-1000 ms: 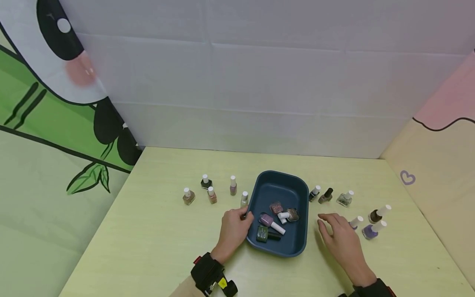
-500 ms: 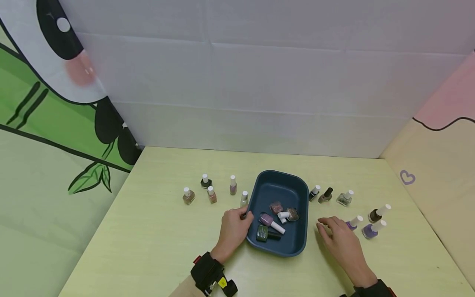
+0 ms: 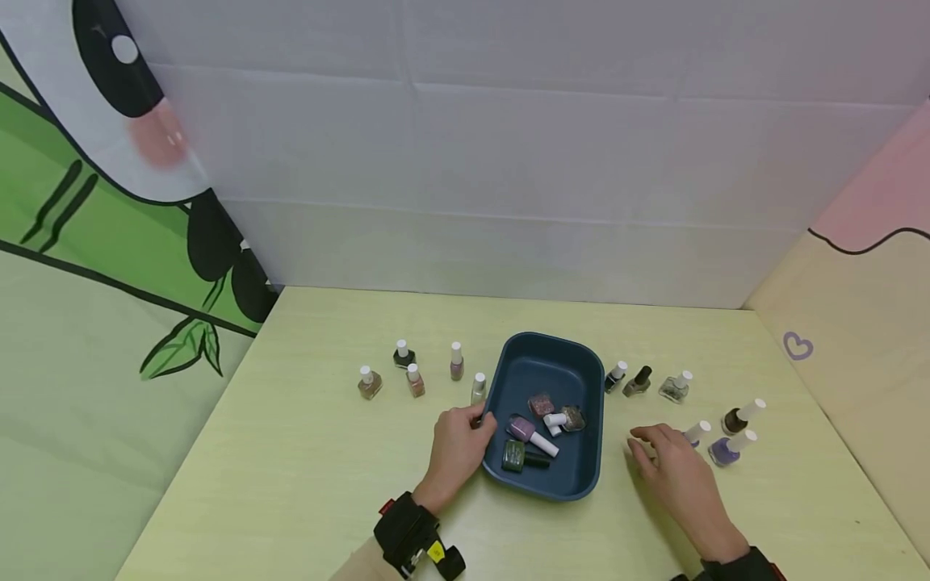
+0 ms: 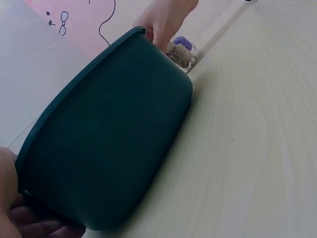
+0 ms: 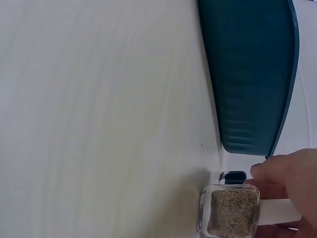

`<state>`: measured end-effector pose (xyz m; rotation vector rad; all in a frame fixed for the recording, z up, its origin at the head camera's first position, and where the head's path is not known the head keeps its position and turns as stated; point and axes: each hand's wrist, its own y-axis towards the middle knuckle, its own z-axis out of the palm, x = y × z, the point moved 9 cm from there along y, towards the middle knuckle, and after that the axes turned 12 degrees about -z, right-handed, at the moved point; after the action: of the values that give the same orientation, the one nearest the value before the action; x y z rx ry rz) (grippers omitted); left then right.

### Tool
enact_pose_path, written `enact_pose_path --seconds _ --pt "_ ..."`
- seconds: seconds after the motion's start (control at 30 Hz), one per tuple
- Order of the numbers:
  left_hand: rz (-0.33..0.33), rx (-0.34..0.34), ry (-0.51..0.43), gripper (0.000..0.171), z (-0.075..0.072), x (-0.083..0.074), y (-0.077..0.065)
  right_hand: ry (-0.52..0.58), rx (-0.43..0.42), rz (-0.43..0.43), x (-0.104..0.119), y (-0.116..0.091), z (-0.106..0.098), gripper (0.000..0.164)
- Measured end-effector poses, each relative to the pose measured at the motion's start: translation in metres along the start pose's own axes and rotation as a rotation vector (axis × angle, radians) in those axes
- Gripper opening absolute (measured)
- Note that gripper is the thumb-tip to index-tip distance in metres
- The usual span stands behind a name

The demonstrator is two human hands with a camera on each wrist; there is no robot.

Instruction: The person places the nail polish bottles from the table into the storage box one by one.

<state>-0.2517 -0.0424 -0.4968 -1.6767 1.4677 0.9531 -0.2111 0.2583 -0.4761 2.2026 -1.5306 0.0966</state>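
Observation:
A dark blue plastic tray stands mid-table, holding several nail polish bottles: a purple one, a dark green one and glittery ones. My left hand grips its left side; in the left wrist view the fingers curl beneath the rim. Right of the tray, my right hand is low over the table. In the right wrist view its thumb and fingers hold the white cap of an upright gold-glitter nail polish bottle; the hand hides this bottle in the head view.
Several nail polish bottles stand left of the tray, including a brownish one. More stand to the right: a black-capped one, a clear glittery one and a purple one. A pale cloth wall rises behind.
My right hand dips slightly, then shifts a little to the right. The left hand, the tray and the bottles in it stay practically where they were.

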Motion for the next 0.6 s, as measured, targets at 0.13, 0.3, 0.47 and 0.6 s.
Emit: enact_pose_path --seconds 0.13,0.3,0.47,0.6 --pt "-0.006 0.0 0.005 0.026 0.0 0.0 0.0 -0.015 0.001 -0.005 0.0 -0.001 -0.003 0.017" --pt "-0.006 0.001 0.002 0.026 0.0 0.0 -0.001 -0.042 -0.062 -0.045 0.001 -0.004 -0.01 0.014" --pt "-0.009 0.005 0.001 0.026 -0.001 -0.001 -0.001 -0.057 -0.103 -0.08 0.002 -0.007 -0.015 0.014" --pt "-0.012 0.003 -0.002 0.026 -0.001 0.0 -0.001 -0.067 -0.095 -0.097 0.003 -0.007 -0.018 0.015"
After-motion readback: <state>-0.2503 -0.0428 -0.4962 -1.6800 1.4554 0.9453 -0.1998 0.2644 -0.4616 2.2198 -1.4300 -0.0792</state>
